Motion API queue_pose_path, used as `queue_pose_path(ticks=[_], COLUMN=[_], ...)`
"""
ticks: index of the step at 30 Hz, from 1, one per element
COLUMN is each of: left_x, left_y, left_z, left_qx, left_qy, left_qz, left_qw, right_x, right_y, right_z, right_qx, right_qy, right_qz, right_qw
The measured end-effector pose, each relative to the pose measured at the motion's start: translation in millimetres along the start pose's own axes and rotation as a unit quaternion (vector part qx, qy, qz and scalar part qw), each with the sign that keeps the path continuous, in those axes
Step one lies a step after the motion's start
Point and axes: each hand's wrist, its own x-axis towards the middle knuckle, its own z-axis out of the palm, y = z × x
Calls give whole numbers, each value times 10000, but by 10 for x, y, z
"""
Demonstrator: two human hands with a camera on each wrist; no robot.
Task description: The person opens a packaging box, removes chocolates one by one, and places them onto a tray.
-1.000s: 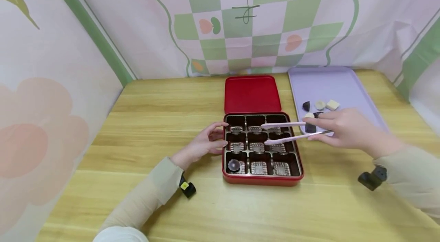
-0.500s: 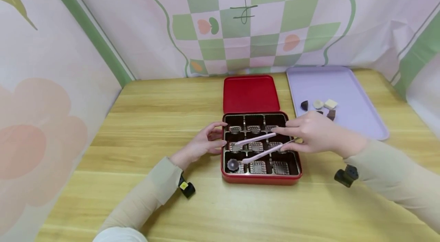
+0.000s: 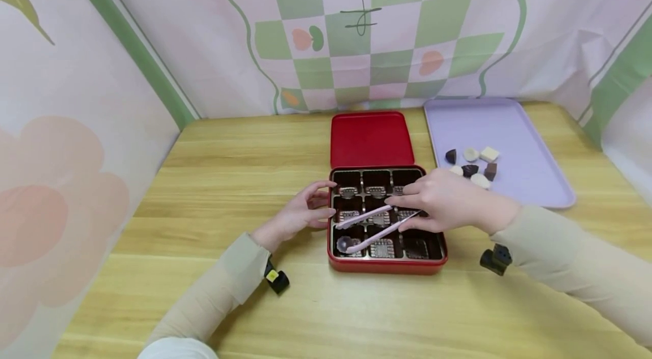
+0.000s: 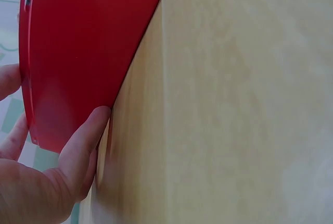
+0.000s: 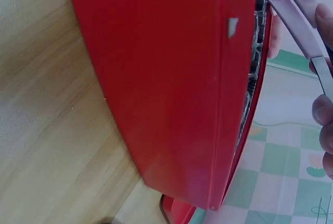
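Observation:
A red tin [image 3: 387,266] with a dark divided insert stands open on the table. In its front-left compartment sits a round, dark, fluted chocolate [image 3: 344,244]. My right hand [image 3: 440,200] holds pink-tipped tongs [image 3: 378,236] over the tin. The tongs' arms are apart, one tip beside the chocolate at the front, the other just behind it; contact cannot be told. My left hand [image 3: 297,214] touches the tin's left side. In the left wrist view the thumb [image 4: 83,140] lies extended along the red wall, with other fingers at the rim.
The tin's red lid [image 3: 372,138] lies flat behind it. A lilac tray [image 3: 484,124] at the back right bears several dark and white chocolates [image 3: 490,154]. A patterned cloth [image 3: 351,25] hangs behind the wooden table [image 3: 244,161].
My right hand has carried the tongs left and forward from the tray's edge to the tin's front-left compartment. The chocolate there and my left hand stay in place.

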Motion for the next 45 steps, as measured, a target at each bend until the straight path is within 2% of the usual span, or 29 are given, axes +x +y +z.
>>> queue_pose_path(ticks=[12,26,34,42,45], left_x=[25,27,21,20,31], left_y=[-23,-27,-20,-21,-28], left_z=[-2,-5,-6,4,4], left_qx=[-24,-3,-14,-35,-64], left_qy=[57,107,127,32,53], left_qz=[10,29,24,34,13], left_qw=[10000,9999,9999,10000,10000], right_x=[174,462,518,552,571], right_y=[-2,-103,-129,-232,-243], right_z=[-52,-150,-141,-174,-152], right_qx=[52,-438,-627,-1252,-1129], right_qy=[-756,-1728,-1952,-2052,-2161], right_qz=[-74,23,-17,-61,-37], right_qw=[9971,9840,9788,9707,9698])
